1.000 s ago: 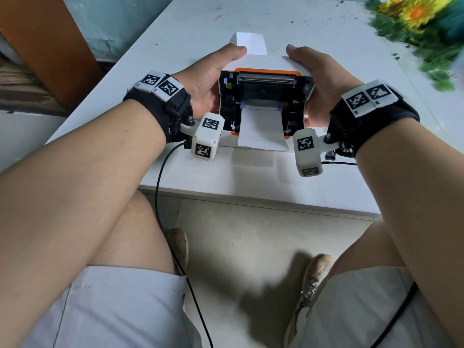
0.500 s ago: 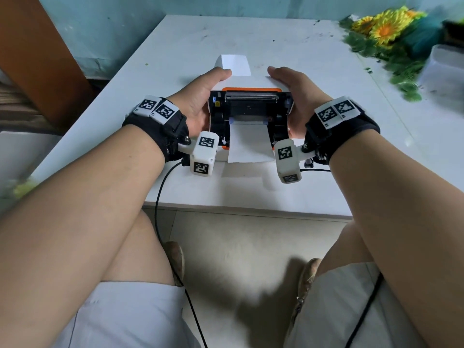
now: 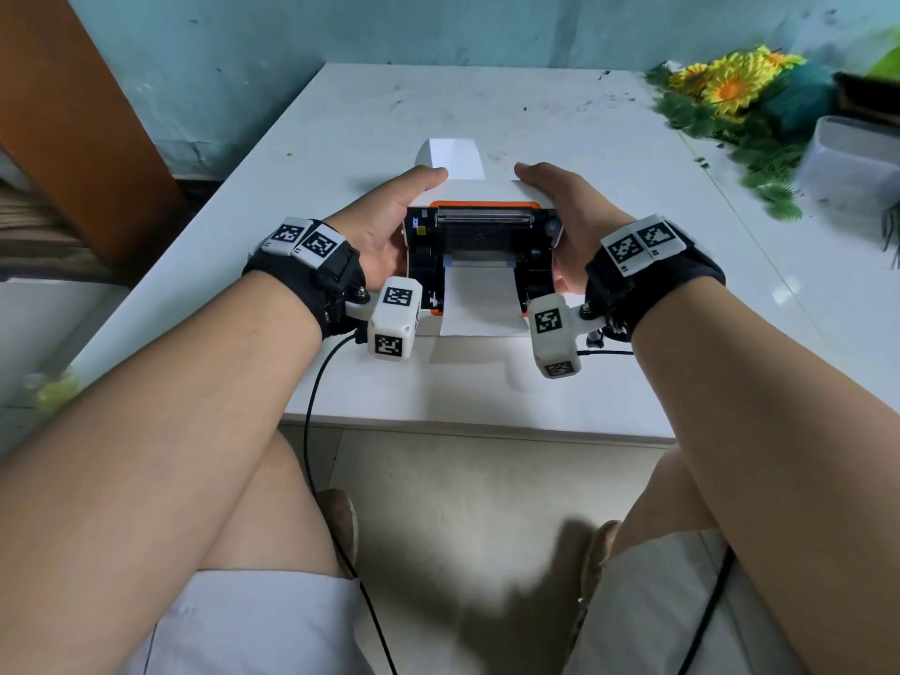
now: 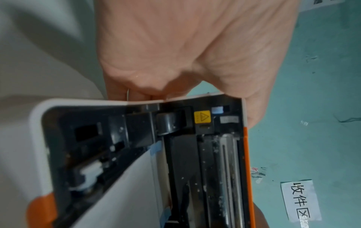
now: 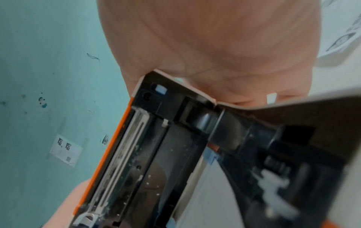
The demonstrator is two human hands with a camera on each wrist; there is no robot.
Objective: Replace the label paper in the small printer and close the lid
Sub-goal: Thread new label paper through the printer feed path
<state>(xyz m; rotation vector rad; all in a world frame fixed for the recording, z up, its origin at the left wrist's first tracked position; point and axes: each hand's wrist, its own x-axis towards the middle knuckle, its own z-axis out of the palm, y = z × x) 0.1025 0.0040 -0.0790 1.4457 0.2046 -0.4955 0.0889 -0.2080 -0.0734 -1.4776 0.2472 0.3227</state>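
Note:
A small white printer (image 3: pixel 482 246) with orange trim sits near the white table's front edge. Its lid (image 3: pixel 487 193) is raised and leans forward over the black inside. A white strip of label paper (image 3: pixel 481 304) runs out of the front toward me. My left hand (image 3: pixel 389 221) grips the printer's left side with its thumb on the lid. On the other side my right hand (image 3: pixel 567 211) holds it the same way. In the left wrist view the left hand (image 4: pixel 175 46) clasps the printer's edge beside the paper (image 4: pixel 132 192). The right wrist view shows the right hand (image 5: pixel 224 38) above the lid's orange rim (image 5: pixel 109 154).
A folded white paper piece (image 3: pixel 450 155) lies just behind the printer. Artificial flowers (image 3: pixel 730 90) and a clear plastic box (image 3: pixel 852 163) stand at the back right. A brown wooden panel (image 3: pixel 73 114) rises at the left. The table's front edge (image 3: pixel 477 431) is close to my knees.
The head view has tilted up, so the printer sits lower in frame. Both hands keep the same hold on the printer; the lid's angle looks much the same.

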